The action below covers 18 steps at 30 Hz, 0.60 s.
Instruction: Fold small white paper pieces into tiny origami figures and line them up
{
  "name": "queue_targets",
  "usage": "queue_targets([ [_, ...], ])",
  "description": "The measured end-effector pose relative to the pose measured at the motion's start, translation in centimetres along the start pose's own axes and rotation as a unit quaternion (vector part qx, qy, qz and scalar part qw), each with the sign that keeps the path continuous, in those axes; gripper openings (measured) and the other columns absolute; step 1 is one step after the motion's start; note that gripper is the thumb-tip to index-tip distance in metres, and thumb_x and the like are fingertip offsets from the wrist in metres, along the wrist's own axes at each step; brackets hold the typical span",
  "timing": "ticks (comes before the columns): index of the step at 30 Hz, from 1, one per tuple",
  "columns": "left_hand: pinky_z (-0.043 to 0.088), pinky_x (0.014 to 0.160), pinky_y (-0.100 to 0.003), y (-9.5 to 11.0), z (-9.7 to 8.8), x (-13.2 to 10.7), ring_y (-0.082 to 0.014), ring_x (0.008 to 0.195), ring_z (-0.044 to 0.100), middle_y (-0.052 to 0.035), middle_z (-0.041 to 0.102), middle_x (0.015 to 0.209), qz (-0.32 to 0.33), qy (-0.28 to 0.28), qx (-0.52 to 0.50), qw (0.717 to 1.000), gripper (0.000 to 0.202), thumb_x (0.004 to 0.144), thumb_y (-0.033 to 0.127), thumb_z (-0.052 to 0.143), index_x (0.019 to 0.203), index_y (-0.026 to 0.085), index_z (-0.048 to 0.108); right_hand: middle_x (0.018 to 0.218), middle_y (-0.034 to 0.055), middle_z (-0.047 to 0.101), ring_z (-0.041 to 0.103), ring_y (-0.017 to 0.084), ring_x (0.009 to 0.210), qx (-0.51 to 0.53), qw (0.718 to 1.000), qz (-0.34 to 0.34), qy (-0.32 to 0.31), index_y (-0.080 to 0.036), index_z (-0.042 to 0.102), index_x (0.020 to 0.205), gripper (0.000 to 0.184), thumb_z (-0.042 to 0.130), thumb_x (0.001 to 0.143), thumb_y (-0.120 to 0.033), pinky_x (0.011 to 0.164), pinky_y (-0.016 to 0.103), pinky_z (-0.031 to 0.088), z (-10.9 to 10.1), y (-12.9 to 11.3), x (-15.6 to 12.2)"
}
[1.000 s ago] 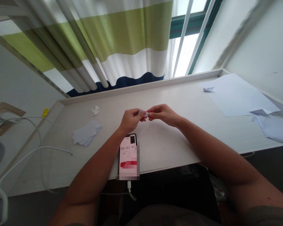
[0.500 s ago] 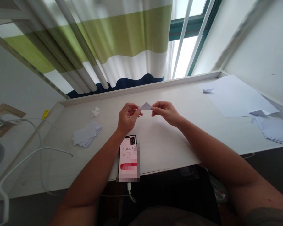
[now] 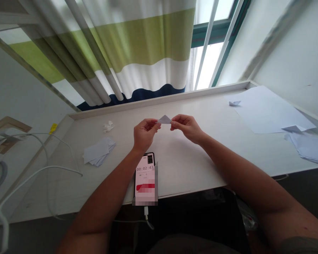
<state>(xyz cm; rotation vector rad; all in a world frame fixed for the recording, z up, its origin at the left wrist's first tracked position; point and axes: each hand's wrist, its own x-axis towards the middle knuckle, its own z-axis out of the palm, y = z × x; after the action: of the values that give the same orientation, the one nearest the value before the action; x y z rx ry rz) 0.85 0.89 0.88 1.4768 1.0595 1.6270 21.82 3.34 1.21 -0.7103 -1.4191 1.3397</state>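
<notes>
A small piece of folded paper (image 3: 164,119), shaped like a low triangle with its point upward, is held above the desk between both hands. My left hand (image 3: 145,133) pinches its left corner between thumb and fingers. At the right corner, my right hand (image 3: 186,126) grips it the same way. Below my left wrist lies a phone (image 3: 145,176) with a timer on its screen, partly behind my forearm.
To the left on the white desk (image 3: 182,165) are a stack of paper slips (image 3: 98,152) and crumpled paper (image 3: 108,126). A small folded paper boat (image 3: 234,103), a large sheet (image 3: 270,109) and more papers (image 3: 308,146) lie right. White cables (image 3: 39,169) cross the left side.
My left fingers have shifted slightly on the folded paper's left corner. The paper stays pinched between both hands, and the whole view has moved a little.
</notes>
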Motion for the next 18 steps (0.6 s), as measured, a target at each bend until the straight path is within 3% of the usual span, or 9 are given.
queue_targets([
  [7, 0.062, 0.071, -0.029, -0.23, -0.11, 0.05, -0.0168, 0.078, 0.077, -0.0048, 0.082, 0.088, 0.009, 0.018, 0.026, 0.999, 0.024, 0.080, 0.034, 0.094, 0.095, 0.019, 0.083, 0.082, 0.0043, 0.078, 0.074, 0.019, 0.078, -0.045, 0.999, -0.008, -0.008, -0.019, 0.076, 0.090, 0.045, 0.091, 0.081, -0.061, 0.082, 0.037, 0.064, 0.08, 0.26, -0.18],
  [11, 0.060, 0.071, -0.028, -0.10, -0.30, -0.08, -0.0178, 0.085, 0.078, -0.0042, 0.083, 0.093, 0.025, 0.022, 0.077, 0.997, 0.019, 0.083, 0.033, 0.091, 0.097, 0.022, 0.084, 0.088, 0.0049, 0.079, 0.076, 0.020, 0.080, -0.097, 0.994, -0.042, -0.001, -0.021, 0.077, 0.103, 0.043, 0.085, 0.089, -0.060, 0.080, 0.039, 0.065, 0.20, 0.26, -0.48],
  [15, 0.059, 0.068, -0.028, 0.03, -0.29, -0.23, -0.0185, 0.084, 0.077, -0.0038, 0.083, 0.093, 0.028, 0.003, 0.094, 0.995, 0.017, 0.085, 0.034, 0.089, 0.097, 0.023, 0.085, 0.100, 0.0052, 0.080, 0.077, 0.019, 0.080, -0.175, 0.981, -0.082, -0.023, -0.024, 0.078, 0.122, 0.043, 0.075, 0.098, -0.060, 0.077, 0.038, 0.066, 0.38, 0.15, -0.82],
  [18, 0.058, 0.066, -0.028, 0.14, -0.22, -0.27, -0.0182, 0.085, 0.076, -0.0039, 0.083, 0.095, 0.019, -0.016, 0.082, 0.996, 0.016, 0.086, 0.035, 0.088, 0.096, 0.024, 0.085, 0.105, 0.0058, 0.079, 0.077, 0.017, 0.075, -0.188, 0.976, -0.098, -0.041, -0.024, 0.079, 0.121, 0.043, 0.071, 0.101, -0.062, 0.073, 0.037, 0.067, 0.40, 0.10, -0.92],
])
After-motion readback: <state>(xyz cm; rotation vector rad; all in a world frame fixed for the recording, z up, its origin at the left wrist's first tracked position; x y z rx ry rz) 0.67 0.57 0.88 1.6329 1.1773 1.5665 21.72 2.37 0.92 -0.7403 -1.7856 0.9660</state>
